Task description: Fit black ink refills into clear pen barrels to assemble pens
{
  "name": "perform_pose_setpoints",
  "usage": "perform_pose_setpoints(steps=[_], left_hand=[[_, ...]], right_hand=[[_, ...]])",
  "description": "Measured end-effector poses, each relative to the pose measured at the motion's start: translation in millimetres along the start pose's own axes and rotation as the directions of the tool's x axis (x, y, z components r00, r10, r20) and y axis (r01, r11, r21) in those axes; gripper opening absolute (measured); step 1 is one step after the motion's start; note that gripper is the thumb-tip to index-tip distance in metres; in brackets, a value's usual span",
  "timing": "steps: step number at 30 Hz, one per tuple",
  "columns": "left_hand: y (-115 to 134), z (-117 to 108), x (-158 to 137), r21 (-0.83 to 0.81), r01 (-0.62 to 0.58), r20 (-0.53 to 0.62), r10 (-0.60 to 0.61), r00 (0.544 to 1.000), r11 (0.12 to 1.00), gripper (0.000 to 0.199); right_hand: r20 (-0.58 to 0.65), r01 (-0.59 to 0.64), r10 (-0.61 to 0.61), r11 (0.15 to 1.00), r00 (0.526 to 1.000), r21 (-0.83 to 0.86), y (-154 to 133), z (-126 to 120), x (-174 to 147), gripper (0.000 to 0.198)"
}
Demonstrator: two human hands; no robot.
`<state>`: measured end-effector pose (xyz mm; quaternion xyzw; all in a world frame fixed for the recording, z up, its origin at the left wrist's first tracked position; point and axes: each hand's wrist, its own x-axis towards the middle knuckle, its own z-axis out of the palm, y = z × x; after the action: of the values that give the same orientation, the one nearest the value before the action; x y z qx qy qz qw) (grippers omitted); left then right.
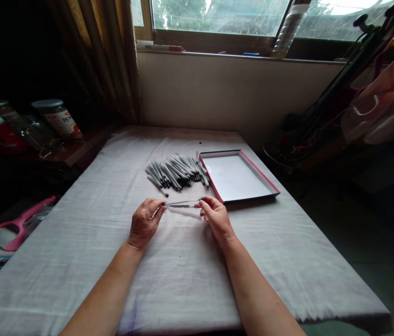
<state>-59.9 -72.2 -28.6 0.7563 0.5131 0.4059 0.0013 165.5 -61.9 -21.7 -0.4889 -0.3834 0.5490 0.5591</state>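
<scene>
Between my two hands stretch thin pen refills (pixel 183 204), one pale and one dark along part of its length. My left hand (pixel 146 221) pinches their left ends between thumb and fingers. At the other end my right hand (pixel 214 215) is closed on them with its fingertips. A clear pen barrel (pixel 187 212) slants just below, its right end at my right fingers; whether it is gripped I cannot tell. Beyond my hands lies a heap of clear pens (pixel 176 171) with black ends. To its right sits a shallow box lid (pixel 259 173) with a white inside and red-and-black edges.
A white cloth (pixel 280 270) covers the table. Jars (pixel 58 117) stand on a dark shelf at left, above a pink-handled object (pixel 25 224). Against the wall by the window, a plastic bottle (pixel 289 31) leans on the sill. Hanging bags (pixel 382 100) fill the right side.
</scene>
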Motion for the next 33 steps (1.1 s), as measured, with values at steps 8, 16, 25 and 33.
perform_pose_setpoints(steps=[8, 16, 25, 33], left_hand=[[-4.8, -2.0, 0.6, 0.005, -0.022, -0.064, 0.023, 0.998, 1.0, 0.022], [-3.0, -1.0, -0.5, -0.028, -0.019, -0.019, 0.018, 1.0, 0.999, 0.024], [-1.8, -3.5, -0.2, -0.094, 0.105, 0.071, -0.098, 0.993, 0.99, 0.032], [2.0, -4.1, 0.4, -0.209, 0.28, 0.049, -0.276, 0.96, 0.937, 0.028]], right_hand=[[-0.052, -0.016, 0.017, 1.0, 0.998, 0.022, -3.5, -1.4, 1.8, 0.049], [-0.059, 0.021, -0.023, 0.999, 0.998, -0.027, 1.8, -2.8, 4.1, 0.032], [-0.017, 0.042, -0.042, 0.999, 0.999, -0.001, 2.6, -1.8, 3.9, 0.03], [-0.047, 0.025, -0.027, 0.999, 0.999, -0.041, 5.3, -2.1, 4.9, 0.033]])
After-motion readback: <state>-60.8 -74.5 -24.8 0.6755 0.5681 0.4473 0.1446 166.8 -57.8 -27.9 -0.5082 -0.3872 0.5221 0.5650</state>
